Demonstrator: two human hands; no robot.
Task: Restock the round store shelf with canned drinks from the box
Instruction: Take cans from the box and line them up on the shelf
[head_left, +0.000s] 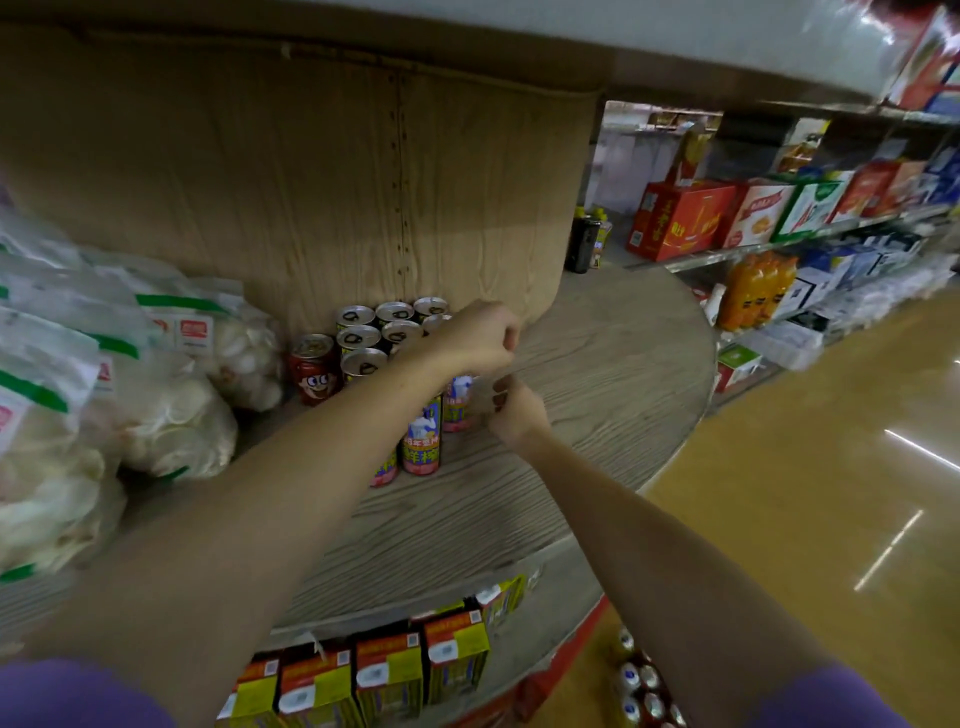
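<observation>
A cluster of canned drinks (387, 332) already stands against the round shelf (597, 374) core; more cans wait in the box (641, 680) below. The left hand (480, 338) and right hand (514, 410), fingers curled, pinch something thin and clear beside the cans.
</observation>
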